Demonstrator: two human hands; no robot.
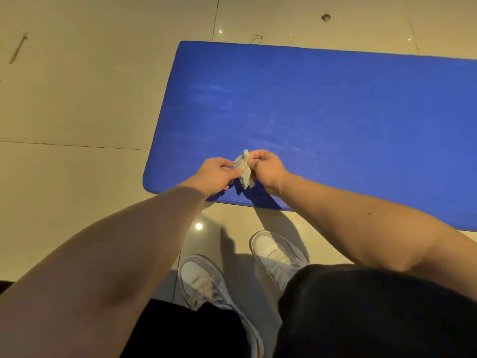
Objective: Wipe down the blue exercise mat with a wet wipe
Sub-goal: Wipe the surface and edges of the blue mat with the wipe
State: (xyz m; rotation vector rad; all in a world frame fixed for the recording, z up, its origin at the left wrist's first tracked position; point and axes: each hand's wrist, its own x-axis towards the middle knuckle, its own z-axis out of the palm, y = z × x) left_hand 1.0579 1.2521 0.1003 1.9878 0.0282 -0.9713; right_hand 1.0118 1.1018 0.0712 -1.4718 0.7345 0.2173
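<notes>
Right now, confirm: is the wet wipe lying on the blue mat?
No, the left hand and right hand hold the crumpled white wet wipe above the blue exercise mat.

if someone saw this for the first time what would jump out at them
The blue exercise mat grabs the eye first, a vivid slab on the pale tiled floor, filling the upper right. Next come the left hand and right hand meeting over the mat's near edge, both pinching a crumpled wet wipe held between them. Below, two white sneakers stand on the tiles just short of the mat.
</notes>
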